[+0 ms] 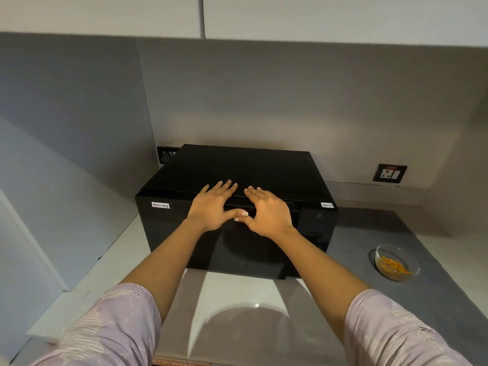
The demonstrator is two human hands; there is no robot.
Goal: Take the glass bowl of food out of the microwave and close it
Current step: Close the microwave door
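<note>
Both hands lie flat with fingers spread, holding nothing: the left hand (212, 207) and right hand (266, 211) press side by side on the top front edge of the microwave (237, 170), likely to seat its door shut. The glass bowl (397, 262) of food already sits well apart near the tabletop's (237, 294) right edge.

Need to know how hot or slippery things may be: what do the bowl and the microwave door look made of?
Glass bowl: clear glass, going by the see-through wall with orange food showing through it. Microwave door: glossy black, likely glass or polished plastic; it mirrors the arms faintly.
</note>
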